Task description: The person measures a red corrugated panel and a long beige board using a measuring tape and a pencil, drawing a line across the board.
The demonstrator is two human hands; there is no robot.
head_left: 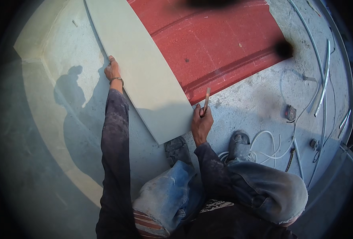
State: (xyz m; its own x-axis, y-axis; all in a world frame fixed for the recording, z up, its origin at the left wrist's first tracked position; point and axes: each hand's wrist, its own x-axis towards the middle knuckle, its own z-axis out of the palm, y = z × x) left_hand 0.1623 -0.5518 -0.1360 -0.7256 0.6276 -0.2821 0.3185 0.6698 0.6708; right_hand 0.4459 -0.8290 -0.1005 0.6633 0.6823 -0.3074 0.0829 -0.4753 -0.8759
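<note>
A long pale grey-green board (144, 71) slants from the top of the view down to a near corner in front of my feet. On its left edge my left hand (113, 71) is closed, the thumb lying on the upper face. At the near right corner my right hand (202, 122) is closed round a thin, flat, brownish stick-like tool (207, 97) pointing up and away. Its exact kind cannot be made out. That hand is against or very close to the board's edge. A ribbed red sheet (220, 44) lies to the right, partly covered by the board.
On the dusty grey floor (248, 99) to the right lie a tape measure (290, 113), looped white cable (270, 153) and metal strips (324, 79). A small dark object (314, 144) sits near the cable. A low ledge (37, 65) curves along the left. My feet are beside the board's near end.
</note>
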